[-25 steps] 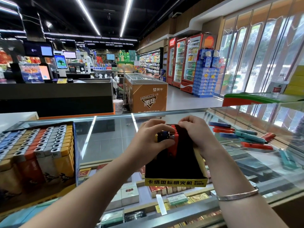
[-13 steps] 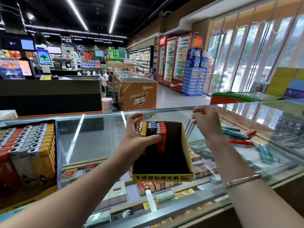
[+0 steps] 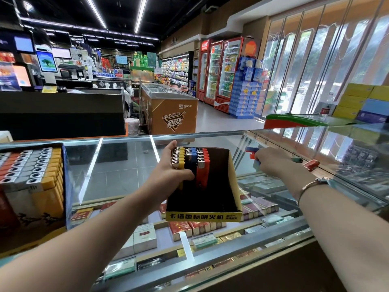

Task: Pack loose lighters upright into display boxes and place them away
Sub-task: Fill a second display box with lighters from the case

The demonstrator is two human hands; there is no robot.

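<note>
A black display box with a yellow front label (image 3: pixel 203 216) sits on the glass counter (image 3: pixel 117 171). Rows of yellow, blue and red lighters (image 3: pixel 190 160) stand upright in its far left corner. My left hand (image 3: pixel 168 171) curls round the yellow row and steadies the pack. To the right of the box, my right hand (image 3: pixel 271 163) grips a bunch of loose lighters (image 3: pixel 251 152), blue and red ends showing. A green lighter (image 3: pixel 296 160) and a red lighter (image 3: pixel 311 164) lie loose beyond it on the glass.
A full box of upright lighters (image 3: pixel 31 175) stands at the counter's left. Cigarette packs (image 3: pixel 189 228) fill the case under the glass. Yellow and blue cartons (image 3: pixel 362 102) are stacked at the far right. A freezer (image 3: pixel 170 110) and drink fridges (image 3: pixel 221 70) stand behind.
My right hand left the box, moved right to the loose pile and closed on some lighters. My left hand stayed on the packed rows. The view shifted rightward.
</note>
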